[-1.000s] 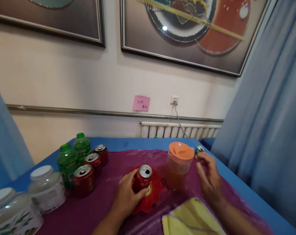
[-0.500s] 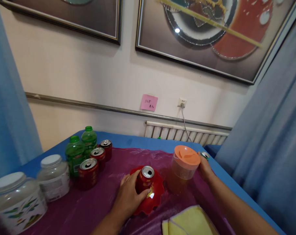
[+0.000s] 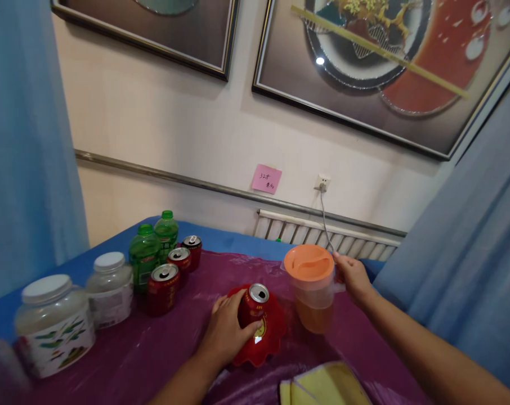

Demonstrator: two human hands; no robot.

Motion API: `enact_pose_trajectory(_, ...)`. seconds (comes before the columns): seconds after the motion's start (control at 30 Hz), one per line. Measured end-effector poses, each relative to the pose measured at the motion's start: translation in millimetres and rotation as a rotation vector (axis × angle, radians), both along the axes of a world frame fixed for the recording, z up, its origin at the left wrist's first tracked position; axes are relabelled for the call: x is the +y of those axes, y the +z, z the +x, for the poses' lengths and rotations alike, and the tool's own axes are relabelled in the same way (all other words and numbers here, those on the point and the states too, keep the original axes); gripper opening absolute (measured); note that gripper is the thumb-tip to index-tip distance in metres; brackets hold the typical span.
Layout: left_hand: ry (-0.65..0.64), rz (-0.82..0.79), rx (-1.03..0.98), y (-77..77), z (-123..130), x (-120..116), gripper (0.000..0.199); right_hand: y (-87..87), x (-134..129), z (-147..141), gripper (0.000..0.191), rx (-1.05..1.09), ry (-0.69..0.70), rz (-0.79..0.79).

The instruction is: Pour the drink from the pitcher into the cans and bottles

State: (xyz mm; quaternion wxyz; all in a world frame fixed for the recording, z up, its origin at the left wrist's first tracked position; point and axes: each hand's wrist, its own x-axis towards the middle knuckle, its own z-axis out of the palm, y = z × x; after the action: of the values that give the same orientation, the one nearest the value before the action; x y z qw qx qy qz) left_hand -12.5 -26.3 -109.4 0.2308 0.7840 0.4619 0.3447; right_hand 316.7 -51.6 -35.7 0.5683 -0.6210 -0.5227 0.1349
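Purple-sheeted counter below framed pictures: left hand grip wraps red can, steadying it upright in red bowl; right hand grip closed on orange-lidded pitcher handle.

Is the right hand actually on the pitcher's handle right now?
Touching. The head view shows the right hand wrapped around the handle at the side of the pitcher, with no gap between fingers and handle.

Hands on can and pitcher
The left hand grips a red can in a red bowl; the right hand holds the pitcher.
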Motion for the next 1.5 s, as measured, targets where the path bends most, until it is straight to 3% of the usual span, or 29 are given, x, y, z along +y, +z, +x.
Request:
enact_pose_trajectory(0.13,0.005,0.008,-0.021,0.3,-0.3,-2.4,0.059,20.1,-7.1,0.0,0.063,-0.003,0.010,-0.101)
enact_pose_trajectory(0.3,-0.007,0.012,-0.045,-3.0,0.7,-3.9,0.063,28.3,-14.3,-5.4,0.061,-0.059,0.039,-0.139)
enact_pose_trajectory(0.83,-0.045,0.013,-0.053,-10.0,0.4,-4.4,0.064,36.1,-14.0,-28.2,0.062,-0.248,0.079,-0.170)
enact_pose_trajectory(1.23,-0.054,-0.013,-0.046,-7.0,0.3,-5.8,0.063,37.5,-14.7,-37.6,0.061,-0.277,0.103,-0.182)
enact_pose_trajectory(1.5,-0.056,-0.012,-0.058,-13.0,0.4,-5.3,0.064,37.9,-11.0,-38.4,0.062,-0.325,0.106,-0.184)
